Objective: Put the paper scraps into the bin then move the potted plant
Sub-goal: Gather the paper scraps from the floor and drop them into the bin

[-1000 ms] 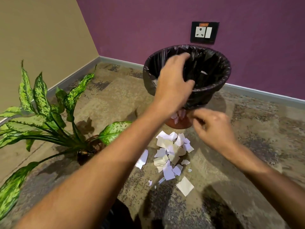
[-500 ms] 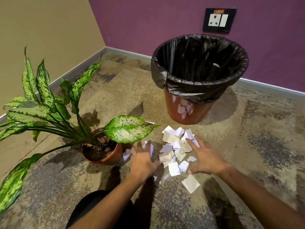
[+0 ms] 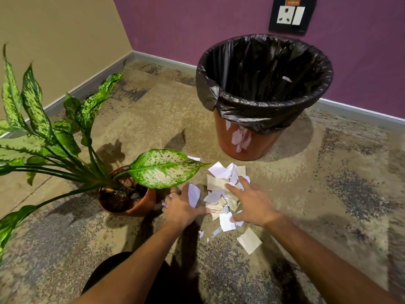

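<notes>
A mottled tan and grey carpet [image 3: 328,194] fills the corner where a beige wall [image 3: 54,40] on the left meets a purple wall [image 3: 197,25] at the far side. A round terracotta-coloured bin [image 3: 245,141] lined with a crumpled black plastic bag [image 3: 263,69] stands far right of centre, near the purple wall. A potted plant with speckled green and cream leaves in a brown round pot [image 3: 140,205] sits near left, one broad leaf [image 3: 162,167] reaching toward the pile of white torn paper scraps [image 3: 221,178] on the carpet between pot and bin. The left hand [image 3: 182,207] rests fingers spread on the pile's left edge, grasping nothing. The right hand [image 3: 252,205] lies splayed over the scraps, not closed on any. One loose scrap [image 3: 249,240] lies nearest.
</notes>
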Demonstrator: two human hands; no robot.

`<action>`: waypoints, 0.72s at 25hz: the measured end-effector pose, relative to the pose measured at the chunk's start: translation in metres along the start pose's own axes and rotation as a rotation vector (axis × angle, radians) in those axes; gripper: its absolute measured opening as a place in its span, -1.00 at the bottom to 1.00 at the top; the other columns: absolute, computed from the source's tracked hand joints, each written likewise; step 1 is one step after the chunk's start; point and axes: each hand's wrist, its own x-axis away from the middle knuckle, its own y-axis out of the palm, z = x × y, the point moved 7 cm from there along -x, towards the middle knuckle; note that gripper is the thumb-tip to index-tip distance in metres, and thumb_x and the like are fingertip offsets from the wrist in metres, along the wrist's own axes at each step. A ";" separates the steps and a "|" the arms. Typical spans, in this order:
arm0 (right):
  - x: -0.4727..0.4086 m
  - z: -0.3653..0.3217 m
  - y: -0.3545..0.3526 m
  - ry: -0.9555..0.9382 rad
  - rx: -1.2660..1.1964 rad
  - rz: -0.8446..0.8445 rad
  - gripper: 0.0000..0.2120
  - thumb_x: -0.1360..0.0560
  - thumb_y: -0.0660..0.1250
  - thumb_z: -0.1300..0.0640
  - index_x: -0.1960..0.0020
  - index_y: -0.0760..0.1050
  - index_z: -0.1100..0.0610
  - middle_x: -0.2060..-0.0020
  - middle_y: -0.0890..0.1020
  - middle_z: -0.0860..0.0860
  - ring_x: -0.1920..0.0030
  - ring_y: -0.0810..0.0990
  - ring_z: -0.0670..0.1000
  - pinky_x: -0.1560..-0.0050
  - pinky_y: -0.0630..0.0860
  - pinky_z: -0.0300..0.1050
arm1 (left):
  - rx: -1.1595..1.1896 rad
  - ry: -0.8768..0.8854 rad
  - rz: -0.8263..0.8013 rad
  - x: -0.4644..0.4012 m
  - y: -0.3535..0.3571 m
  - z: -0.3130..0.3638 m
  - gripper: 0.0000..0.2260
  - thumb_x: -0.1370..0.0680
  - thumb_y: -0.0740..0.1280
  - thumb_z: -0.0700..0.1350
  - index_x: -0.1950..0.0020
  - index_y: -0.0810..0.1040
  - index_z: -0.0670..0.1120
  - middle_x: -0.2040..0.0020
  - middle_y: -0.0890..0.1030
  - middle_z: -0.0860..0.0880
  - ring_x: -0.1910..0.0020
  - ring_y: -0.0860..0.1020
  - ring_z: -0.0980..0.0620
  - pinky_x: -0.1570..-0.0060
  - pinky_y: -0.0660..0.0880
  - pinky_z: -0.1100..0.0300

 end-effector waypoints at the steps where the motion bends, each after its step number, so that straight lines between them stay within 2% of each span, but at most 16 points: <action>1: 0.000 -0.004 0.001 -0.005 0.012 0.003 -0.11 -0.29 0.46 -0.21 -0.48 0.06 -0.19 -0.51 0.02 0.06 -0.32 0.36 0.26 -0.16 0.48 0.06 | -0.006 0.071 0.014 0.002 0.005 0.007 0.02 -0.20 0.48 0.36 -0.52 0.05 0.13 -0.50 0.10 -0.12 -0.45 0.08 -0.27 -0.37 0.23 -0.17; 4: 0.004 -0.012 -0.005 -0.020 0.081 0.068 -0.39 -0.44 0.37 0.03 -0.43 0.24 -0.09 -0.48 0.14 0.07 -0.18 0.52 0.21 -0.05 0.53 0.00 | -0.068 0.239 -0.034 0.009 0.025 0.032 -0.01 -0.21 0.51 0.29 -0.51 0.08 0.14 -0.51 0.11 -0.03 -0.45 0.06 -0.19 -0.39 0.23 -0.09; 7: 0.009 -0.015 -0.010 -0.070 0.122 0.122 -0.54 -0.45 0.25 0.25 -0.33 0.42 0.03 -0.37 0.36 0.08 -0.07 0.59 0.17 0.01 0.54 -0.04 | -0.198 0.302 -0.052 0.014 0.035 0.054 -0.28 -0.36 0.49 0.10 -0.45 0.26 0.11 -0.45 0.30 -0.05 -0.43 0.21 -0.18 -0.39 0.29 -0.03; 9: 0.011 -0.016 -0.012 -0.098 0.124 0.165 -0.56 -0.43 0.23 0.30 -0.29 0.48 0.08 -0.28 0.47 0.08 -0.02 0.61 0.18 0.04 0.54 -0.05 | -0.241 0.305 -0.011 0.019 0.033 0.063 -0.55 -0.48 0.40 -0.07 -0.35 0.41 0.04 -0.28 0.52 -0.07 -0.28 0.44 -0.15 -0.22 0.47 0.02; 11: 0.011 -0.017 -0.010 -0.103 0.106 0.184 -0.56 -0.42 0.22 0.33 -0.27 0.49 0.11 -0.19 0.54 0.09 0.01 0.62 0.18 0.07 0.53 -0.05 | -0.260 0.317 0.030 0.021 0.031 0.067 -0.71 -0.54 0.30 -0.18 -0.25 0.50 -0.01 -0.10 0.64 -0.08 -0.07 0.60 -0.11 -0.07 0.56 0.05; 13: 0.011 -0.013 -0.010 -0.075 0.085 0.212 -0.62 -0.44 0.21 0.32 -0.21 0.52 0.11 -0.09 0.59 0.08 0.04 0.63 0.18 0.10 0.53 -0.03 | -0.204 0.309 0.032 0.022 0.026 0.065 -0.78 -0.55 0.29 -0.19 -0.18 0.54 -0.02 -0.04 0.66 -0.07 0.01 0.62 -0.08 -0.03 0.57 0.08; 16: 0.017 -0.004 -0.020 -0.051 0.032 0.303 -0.70 -0.40 0.24 0.27 -0.08 0.60 0.10 0.05 0.66 0.07 0.11 0.65 0.17 0.18 0.54 -0.05 | -0.066 0.322 0.057 0.025 0.011 0.064 -0.79 -0.55 0.32 -0.17 -0.16 0.58 0.00 -0.08 0.64 -0.03 -0.01 0.60 -0.03 -0.02 0.52 0.17; 18: 0.023 0.001 -0.032 -0.049 -0.008 0.371 -0.72 -0.38 0.25 0.27 -0.02 0.62 0.09 0.08 0.67 0.04 0.13 0.65 0.14 0.21 0.52 -0.09 | 0.009 0.359 0.120 0.031 -0.010 0.071 -0.81 -0.53 0.30 -0.21 -0.10 0.59 -0.05 -0.06 0.63 -0.04 -0.02 0.58 -0.05 0.03 0.47 0.20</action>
